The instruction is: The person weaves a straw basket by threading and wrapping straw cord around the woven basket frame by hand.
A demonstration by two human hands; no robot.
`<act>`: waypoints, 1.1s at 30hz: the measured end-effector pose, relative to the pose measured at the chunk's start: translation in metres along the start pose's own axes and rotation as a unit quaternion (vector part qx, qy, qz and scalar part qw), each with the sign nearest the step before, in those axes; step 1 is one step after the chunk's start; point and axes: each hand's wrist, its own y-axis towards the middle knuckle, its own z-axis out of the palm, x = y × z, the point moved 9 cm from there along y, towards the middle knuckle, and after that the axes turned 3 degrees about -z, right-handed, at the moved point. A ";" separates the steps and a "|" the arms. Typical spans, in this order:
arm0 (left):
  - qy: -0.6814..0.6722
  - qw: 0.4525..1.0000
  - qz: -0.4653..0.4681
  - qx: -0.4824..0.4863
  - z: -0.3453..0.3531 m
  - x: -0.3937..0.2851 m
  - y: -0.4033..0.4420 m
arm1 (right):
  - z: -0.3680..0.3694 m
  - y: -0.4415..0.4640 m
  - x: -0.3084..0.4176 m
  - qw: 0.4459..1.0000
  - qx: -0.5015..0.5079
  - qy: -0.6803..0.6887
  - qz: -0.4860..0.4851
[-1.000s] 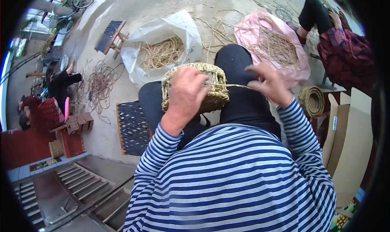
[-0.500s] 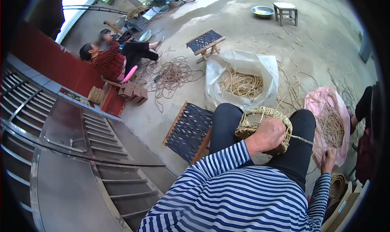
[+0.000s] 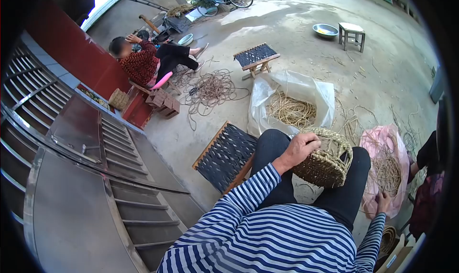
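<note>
One woven basket (image 3: pixel 321 169) sits in the lap between two dark-trousered thighs, tilted, with its round base turned towards the wearer and its openwork side against the right thigh. The left hand (image 3: pixel 299 151) has its grip closed on the basket's rim. The right hand (image 3: pixel 383 203) is apart from the basket, down at the near edge of the pink bag (image 3: pixel 367 196) — whether its grip pinches a strand, I cannot tell.

Two open plastic bags hold cord: the pink one beyond the right hand, and one whitish bag (image 3: pixel 325 94) in front of the knees. One loose tangle of cord (image 3: pixel 213 89) lies on the ground further left. Two stools have dark webbed seats: one webbed stool (image 3: pixel 227 156) just beside the left thigh, the other (image 3: pixel 256 56) behind the whitish bag. Well beyond stand one small wooden stool (image 3: pixel 352 28) and, near it, one metal basin (image 3: pixel 325 31). One bicycle (image 3: pixel 224 0) is at the far edge. One person (image 3: pixel 141 63) in a dark red patterned top sits at the left — one arm raised to the head.
</note>
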 end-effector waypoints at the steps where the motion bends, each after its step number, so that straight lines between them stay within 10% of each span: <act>1: 0.013 1.000 0.000 -0.017 -0.005 0.007 -0.002 | 0.007 0.022 0.021 0.999 -0.010 0.009 -0.044; 7: -0.045 0.995 -0.046 -0.077 -0.015 0.031 -0.010 | 0.148 -0.006 0.356 0.911 0.010 0.175 -0.372; 10: -0.064 0.990 -0.056 -0.113 -0.021 0.045 -0.012 | 0.252 -0.132 0.458 0.845 0.273 0.025 -0.460; 13: -0.072 0.987 -0.046 -0.136 -0.025 0.045 -0.015 | 0.298 -0.190 0.447 0.648 0.365 -0.133 -0.655; 21: -0.060 0.990 -0.038 -0.118 -0.021 0.034 -0.016 | 0.330 -0.177 0.439 0.549 0.447 -0.247 -0.662; 27: 0.000 0.990 0.004 -0.141 -0.020 0.033 -0.017 | 0.345 -0.214 0.448 0.342 0.440 -0.445 -0.701; 33: 0.013 0.993 -0.020 -0.114 -0.022 0.039 -0.015 | 0.327 -0.211 0.446 0.478 0.350 -0.359 -0.721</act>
